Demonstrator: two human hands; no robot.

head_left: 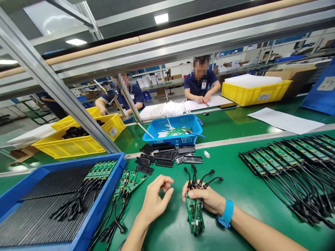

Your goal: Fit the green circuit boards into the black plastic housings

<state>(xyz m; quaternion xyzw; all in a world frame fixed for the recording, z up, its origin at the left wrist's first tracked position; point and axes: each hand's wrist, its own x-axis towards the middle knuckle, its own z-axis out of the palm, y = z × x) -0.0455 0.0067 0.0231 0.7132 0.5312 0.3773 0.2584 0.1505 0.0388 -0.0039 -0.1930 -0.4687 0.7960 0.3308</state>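
Note:
My right hand (210, 199), with a blue band (227, 213) at its wrist, is closed round a bundle of green circuit boards (194, 214). Their short black cables (206, 176) stick up past the fingers, and the boards' lower ends point toward me. To its left, my left hand (157, 198) hovers with loosely curled fingers and the thumb apart, holding nothing. Beside it lie more circuit boards (131, 183) with long black leads. Black plastic housings (164, 163) are piled beyond both hands.
A blue tray (122, 164) with boards stands at left. Rows of black housings fitted with boards (282, 158) lie at right, cables toward me. A blue basket (172, 141) holds cable ties. Yellow bins (70, 148) and two people are across the bench, beyond a metal post (52, 76).

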